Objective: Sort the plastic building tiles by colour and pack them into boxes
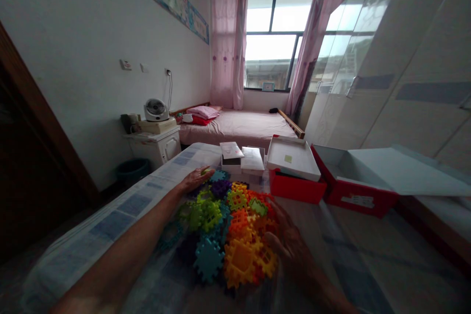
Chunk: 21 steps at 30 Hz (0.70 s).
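Observation:
A heap of interlocking plastic gear-edged blocks point(239, 260) in orange, yellow, green, teal and purple lies on the table. My left hand point(196, 179) rests at the heap's far left edge, fingers stretched out over a green block point(206, 171) and near a teal block point(219, 175). Whether it grips the green one I cannot tell. Along the heap's right side lies my right hand point(289, 235), slightly blurred, with its thumb and fingers apart beside the orange and red blocks. Nothing shows in its grasp.
Behind the heap stand small white boxes point(232, 163), a red box point(298, 187) with a white lid on it, and an open red box point(358, 198). A checked cloth point(132, 218) covers the table. Beyond are a bed point(246, 122) and a nightstand point(156, 147) with a fan.

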Available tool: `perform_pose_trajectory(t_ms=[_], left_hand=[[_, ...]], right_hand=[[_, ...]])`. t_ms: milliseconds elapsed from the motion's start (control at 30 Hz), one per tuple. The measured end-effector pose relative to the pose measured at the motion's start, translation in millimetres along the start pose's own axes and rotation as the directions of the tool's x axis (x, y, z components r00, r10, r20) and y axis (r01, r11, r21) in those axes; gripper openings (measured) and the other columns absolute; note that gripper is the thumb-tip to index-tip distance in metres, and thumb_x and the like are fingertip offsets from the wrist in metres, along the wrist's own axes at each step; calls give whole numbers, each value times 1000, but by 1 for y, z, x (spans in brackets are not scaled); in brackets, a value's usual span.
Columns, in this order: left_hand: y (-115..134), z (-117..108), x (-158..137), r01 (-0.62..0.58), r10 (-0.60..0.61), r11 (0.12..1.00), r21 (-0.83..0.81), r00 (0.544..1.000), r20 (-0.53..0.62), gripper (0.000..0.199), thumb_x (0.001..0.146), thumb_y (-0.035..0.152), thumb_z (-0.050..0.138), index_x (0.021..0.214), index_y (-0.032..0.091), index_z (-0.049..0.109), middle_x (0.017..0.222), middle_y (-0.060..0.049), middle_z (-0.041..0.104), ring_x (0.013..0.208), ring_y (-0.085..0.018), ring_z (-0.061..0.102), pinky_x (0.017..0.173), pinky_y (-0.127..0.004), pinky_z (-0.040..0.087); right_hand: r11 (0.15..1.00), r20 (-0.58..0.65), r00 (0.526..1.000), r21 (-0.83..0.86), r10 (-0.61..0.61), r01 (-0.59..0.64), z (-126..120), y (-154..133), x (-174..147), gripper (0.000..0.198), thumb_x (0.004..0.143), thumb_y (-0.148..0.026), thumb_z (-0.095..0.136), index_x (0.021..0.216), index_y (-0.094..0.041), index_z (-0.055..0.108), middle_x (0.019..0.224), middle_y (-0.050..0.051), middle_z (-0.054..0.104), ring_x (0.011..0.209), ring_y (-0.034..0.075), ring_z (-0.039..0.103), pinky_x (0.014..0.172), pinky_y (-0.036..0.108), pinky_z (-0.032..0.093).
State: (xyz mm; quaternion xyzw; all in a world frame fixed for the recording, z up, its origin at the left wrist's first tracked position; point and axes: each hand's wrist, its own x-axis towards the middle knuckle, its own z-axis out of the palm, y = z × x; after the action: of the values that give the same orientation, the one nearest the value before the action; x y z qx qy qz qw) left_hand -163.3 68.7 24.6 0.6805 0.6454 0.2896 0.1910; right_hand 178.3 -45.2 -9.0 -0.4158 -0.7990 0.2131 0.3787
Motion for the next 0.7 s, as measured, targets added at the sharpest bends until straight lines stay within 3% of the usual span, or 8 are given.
perform_pose_trajectory(t_ms=[433, 700], left_hand=[[61, 18, -35, -120, 130, 982, -144, 989, 69, 61, 69, 59, 59, 113, 18, 63, 114, -6, 66, 102, -24, 62, 88, -30, 48], [136, 50, -45, -311, 321, 935, 168, 946, -35, 46, 75, 53, 57, 107, 21, 66, 101, -7, 67, 91, -23, 63, 84, -33, 48]], right_hand=[[1000, -24, 1000, -22, 10, -11, 0, -5, 3, 61, 89, -43, 45, 144, -27, 25, 150, 5, 26, 137, 22, 25, 112, 42, 26], [997, -69, 995, 42, 73, -70, 1, -6, 5, 58, 89, -40, 42, 142, -23, 27, 145, 7, 35, 132, 22, 34, 109, 41, 30]])
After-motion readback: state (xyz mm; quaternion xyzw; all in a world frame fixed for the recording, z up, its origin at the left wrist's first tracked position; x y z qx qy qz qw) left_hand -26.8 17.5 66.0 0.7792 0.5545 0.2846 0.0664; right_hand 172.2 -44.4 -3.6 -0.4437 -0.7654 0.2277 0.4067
